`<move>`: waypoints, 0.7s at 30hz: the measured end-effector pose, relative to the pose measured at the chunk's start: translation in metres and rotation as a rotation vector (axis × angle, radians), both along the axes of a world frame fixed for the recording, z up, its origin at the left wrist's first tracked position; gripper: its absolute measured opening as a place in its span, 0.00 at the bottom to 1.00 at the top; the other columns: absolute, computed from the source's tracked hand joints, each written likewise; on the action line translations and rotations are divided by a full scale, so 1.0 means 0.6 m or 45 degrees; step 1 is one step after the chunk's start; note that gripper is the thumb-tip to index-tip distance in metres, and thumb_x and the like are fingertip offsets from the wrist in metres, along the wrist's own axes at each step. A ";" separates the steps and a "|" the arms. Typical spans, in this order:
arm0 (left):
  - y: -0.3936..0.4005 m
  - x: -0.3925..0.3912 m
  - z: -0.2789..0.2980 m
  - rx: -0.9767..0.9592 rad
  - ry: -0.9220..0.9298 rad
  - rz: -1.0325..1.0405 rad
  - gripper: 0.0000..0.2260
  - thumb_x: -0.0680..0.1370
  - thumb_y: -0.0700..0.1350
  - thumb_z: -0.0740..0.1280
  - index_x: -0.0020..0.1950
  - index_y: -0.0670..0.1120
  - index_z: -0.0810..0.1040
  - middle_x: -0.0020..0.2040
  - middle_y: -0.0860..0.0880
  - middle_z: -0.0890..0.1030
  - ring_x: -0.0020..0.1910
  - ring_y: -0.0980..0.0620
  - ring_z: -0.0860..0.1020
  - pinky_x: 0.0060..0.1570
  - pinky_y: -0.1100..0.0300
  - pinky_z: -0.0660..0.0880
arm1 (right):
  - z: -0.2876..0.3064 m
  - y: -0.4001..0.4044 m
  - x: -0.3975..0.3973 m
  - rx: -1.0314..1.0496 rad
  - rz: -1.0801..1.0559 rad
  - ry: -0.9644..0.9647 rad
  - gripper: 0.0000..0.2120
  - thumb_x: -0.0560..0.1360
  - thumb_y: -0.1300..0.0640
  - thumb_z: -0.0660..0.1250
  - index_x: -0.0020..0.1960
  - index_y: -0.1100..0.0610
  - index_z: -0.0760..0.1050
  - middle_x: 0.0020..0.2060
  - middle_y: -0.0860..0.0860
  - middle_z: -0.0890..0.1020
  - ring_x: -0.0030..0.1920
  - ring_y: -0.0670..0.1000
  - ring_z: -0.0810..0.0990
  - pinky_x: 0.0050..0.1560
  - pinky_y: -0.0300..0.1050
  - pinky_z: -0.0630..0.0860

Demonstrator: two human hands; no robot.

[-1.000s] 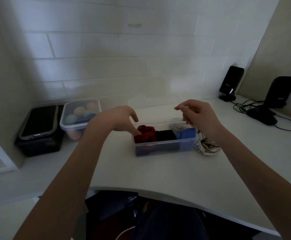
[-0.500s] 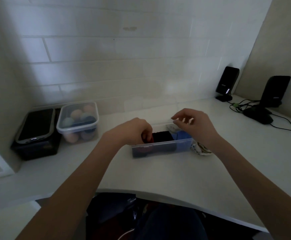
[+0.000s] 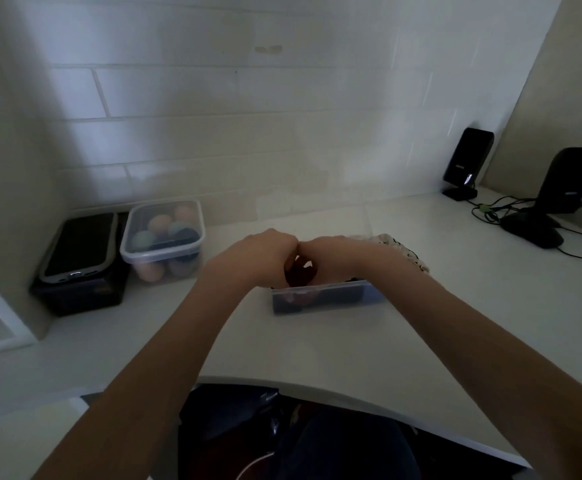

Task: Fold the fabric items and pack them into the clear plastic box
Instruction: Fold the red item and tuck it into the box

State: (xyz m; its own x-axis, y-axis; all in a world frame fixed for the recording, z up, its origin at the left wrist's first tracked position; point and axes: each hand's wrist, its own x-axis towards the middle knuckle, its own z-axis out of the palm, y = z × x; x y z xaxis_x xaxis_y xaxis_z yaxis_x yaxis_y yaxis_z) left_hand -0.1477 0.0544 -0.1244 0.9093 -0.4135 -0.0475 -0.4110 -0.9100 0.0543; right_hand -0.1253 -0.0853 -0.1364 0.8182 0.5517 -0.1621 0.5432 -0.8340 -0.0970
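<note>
The clear plastic box [image 3: 331, 299] lies on the white desk in front of me, with dark and blue folded fabric showing through its front wall. My left hand [image 3: 265, 254] and my right hand [image 3: 334, 254] meet knuckle to knuckle over the box's left end, fingers curled down onto the red fabric [image 3: 300, 277] inside. Both hands grip or press that red piece; the fingertips are hidden. A patterned white fabric [image 3: 403, 252] lies on the desk just behind my right wrist, outside the box.
A lidded clear tub of coloured balls [image 3: 163, 237] stands at the back left beside a black box with a dark lid [image 3: 81, 261]. Two black speakers [image 3: 466, 164] and cables [image 3: 504, 209] occupy the back right corner. The desk's curved front edge [image 3: 317, 386] is near me.
Both hands have come together over the box's left end; the right hand moved left from above the blue fabric to the red piece. The view has tilted slightly.
</note>
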 end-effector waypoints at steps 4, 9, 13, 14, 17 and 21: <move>0.002 0.005 -0.009 0.103 0.047 0.080 0.22 0.66 0.59 0.73 0.50 0.48 0.69 0.44 0.51 0.74 0.45 0.48 0.73 0.48 0.54 0.61 | 0.013 0.007 -0.004 -0.240 0.000 -0.020 0.29 0.72 0.39 0.66 0.67 0.51 0.66 0.58 0.49 0.78 0.53 0.53 0.75 0.53 0.44 0.64; -0.001 0.005 -0.008 0.114 0.050 0.087 0.22 0.69 0.57 0.72 0.55 0.46 0.72 0.52 0.47 0.79 0.46 0.48 0.73 0.48 0.55 0.63 | 0.010 0.012 -0.004 -0.290 0.049 -0.197 0.25 0.72 0.40 0.65 0.65 0.50 0.68 0.57 0.48 0.80 0.53 0.53 0.78 0.47 0.43 0.68; 0.005 -0.004 0.007 0.033 0.146 0.070 0.26 0.65 0.57 0.76 0.53 0.48 0.68 0.51 0.49 0.75 0.46 0.49 0.72 0.45 0.56 0.67 | 0.007 -0.008 0.005 0.147 0.021 0.123 0.23 0.70 0.47 0.72 0.63 0.50 0.72 0.57 0.44 0.81 0.55 0.47 0.79 0.54 0.41 0.73; 0.008 -0.006 0.012 0.001 0.177 0.067 0.26 0.64 0.56 0.77 0.52 0.49 0.67 0.52 0.49 0.75 0.47 0.49 0.72 0.45 0.56 0.68 | 0.011 -0.014 0.004 0.301 0.000 0.176 0.21 0.70 0.50 0.73 0.61 0.51 0.73 0.55 0.44 0.82 0.52 0.44 0.80 0.53 0.39 0.74; 0.028 -0.013 0.025 -0.109 0.261 0.060 0.22 0.70 0.50 0.74 0.59 0.46 0.70 0.60 0.47 0.76 0.56 0.48 0.74 0.53 0.56 0.72 | 0.031 -0.046 -0.003 0.688 -0.073 0.113 0.10 0.72 0.52 0.71 0.53 0.51 0.78 0.46 0.41 0.83 0.43 0.35 0.80 0.44 0.29 0.73; 0.049 -0.019 0.036 -0.339 0.263 0.082 0.20 0.76 0.43 0.68 0.67 0.44 0.70 0.65 0.47 0.76 0.62 0.49 0.75 0.62 0.56 0.72 | 0.053 -0.108 -0.040 0.933 -0.230 -0.256 0.10 0.76 0.50 0.65 0.40 0.54 0.79 0.33 0.45 0.82 0.31 0.38 0.79 0.39 0.33 0.76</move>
State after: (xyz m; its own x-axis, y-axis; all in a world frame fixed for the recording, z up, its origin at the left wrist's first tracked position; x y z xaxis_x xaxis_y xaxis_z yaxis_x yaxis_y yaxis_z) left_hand -0.1591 0.0838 -0.1026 0.9164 -0.3781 -0.1316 -0.3086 -0.8766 0.3692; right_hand -0.1491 -0.1503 -0.1048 0.8805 0.3162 0.3531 0.4706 -0.6724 -0.5714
